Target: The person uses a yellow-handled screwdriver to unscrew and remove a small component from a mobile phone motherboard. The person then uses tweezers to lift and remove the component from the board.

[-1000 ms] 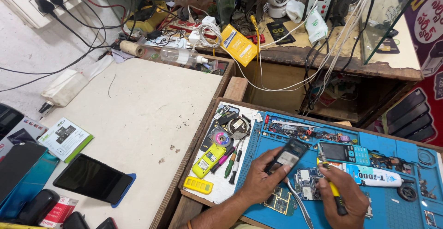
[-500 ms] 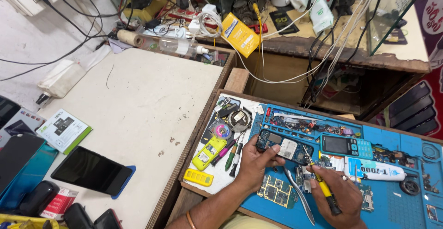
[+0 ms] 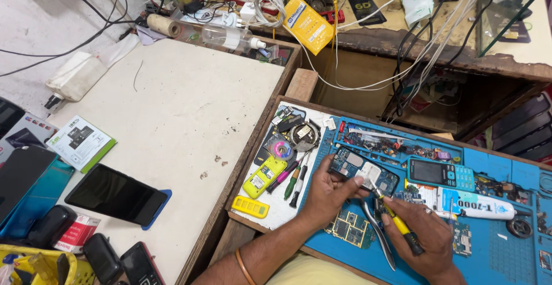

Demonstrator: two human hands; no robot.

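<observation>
My left hand [image 3: 326, 196] rests on a blue work mat [image 3: 494, 245] and pinches the near edge of an opened phone body [image 3: 363, 170] lying flat. My right hand [image 3: 422, 236] grips a yellow-and-black screwdriver [image 3: 397, 223], its tip touching the phone body near a white part. A bare circuit board [image 3: 351, 227] lies on the mat under my left palm. Metal tweezers [image 3: 376, 233] lie between the two hands.
A teal keypad phone [image 3: 440, 174] and a white glue tube [image 3: 474, 203] lie right of the work. Small screwdrivers [image 3: 296, 178], a yellow phone cover [image 3: 263, 177] and tape rolls sit left. Smartphones [image 3: 118, 196] lie on the white table [image 3: 184, 107]. Cables and clutter fill the back.
My left hand has put the phone body down flat on the mat from a raised hold. My right hand has brought the screwdriver tip onto it. The view has shifted slightly.
</observation>
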